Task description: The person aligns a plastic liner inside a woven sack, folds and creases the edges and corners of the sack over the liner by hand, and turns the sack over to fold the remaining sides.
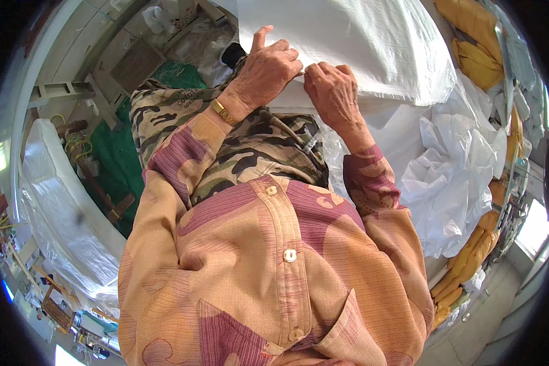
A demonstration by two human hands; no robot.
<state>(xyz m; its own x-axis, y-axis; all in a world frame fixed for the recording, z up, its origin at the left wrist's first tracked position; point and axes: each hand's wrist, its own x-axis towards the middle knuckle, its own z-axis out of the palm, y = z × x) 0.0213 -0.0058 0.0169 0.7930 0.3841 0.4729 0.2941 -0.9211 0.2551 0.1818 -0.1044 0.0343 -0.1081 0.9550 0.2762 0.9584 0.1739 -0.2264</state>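
A large white sheet (pixel 348 46), fabric or woven plastic, spreads from my lap to the far side. Both hands meet at its near left edge. My left hand (pixel 265 72), with a gold watch on the wrist, has one finger raised and the others curled closed at this edge. Close beside it, my right hand (pixel 334 91) is closed, thumb and fingers pinched on the sheet's edge. The fingertips almost touch, and the bit of edge between them is too small to make out. Below the hands lie my camouflage-patterned trousers (pixel 250 155).
Crumpled white plastic sheeting (pixel 442 174) heaps up on the right. Yellow padded cloth (pixel 476 55) lines the far right. A long bundle wrapped in clear plastic (pixel 61 207) stands at left, beside green cloth (pixel 113 165) and a metal frame (pixel 61 91).
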